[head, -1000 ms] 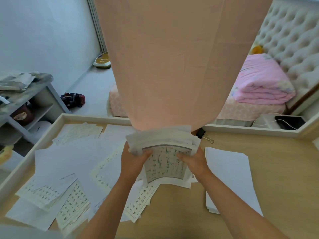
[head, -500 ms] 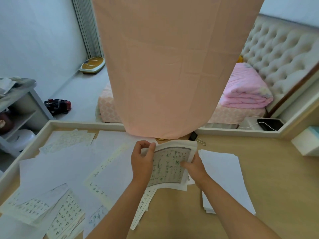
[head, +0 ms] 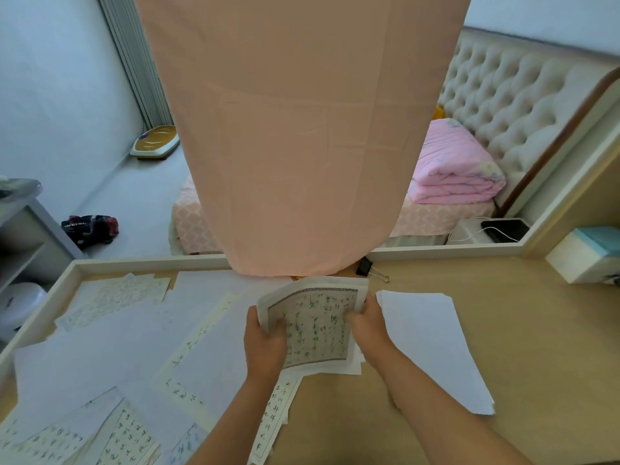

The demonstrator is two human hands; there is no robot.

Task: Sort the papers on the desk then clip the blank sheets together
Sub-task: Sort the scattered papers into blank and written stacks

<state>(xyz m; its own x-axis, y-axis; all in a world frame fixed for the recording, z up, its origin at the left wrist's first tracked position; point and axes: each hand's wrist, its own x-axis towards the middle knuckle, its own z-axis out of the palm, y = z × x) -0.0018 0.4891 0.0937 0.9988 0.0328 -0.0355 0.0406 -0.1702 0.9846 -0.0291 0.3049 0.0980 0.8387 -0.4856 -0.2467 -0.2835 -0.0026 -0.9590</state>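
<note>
The left hand point(head: 265, 344) and right hand point(head: 367, 325) grip the written pages point(head: 315, 327) at each side; the blank pile point(head: 432, 347) lies just beside the right one.

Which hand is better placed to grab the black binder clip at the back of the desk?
Probably the right hand: the black metal binder clip lies just beyond it, by the stack of blank white sheets. The left hand is farther off. Both grip the bundle of written sheets.

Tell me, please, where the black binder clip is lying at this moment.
In the head view the black binder clip lies on the desk near its far rim, right of centre, beside the pink cloth and beyond the blank stack.
</note>
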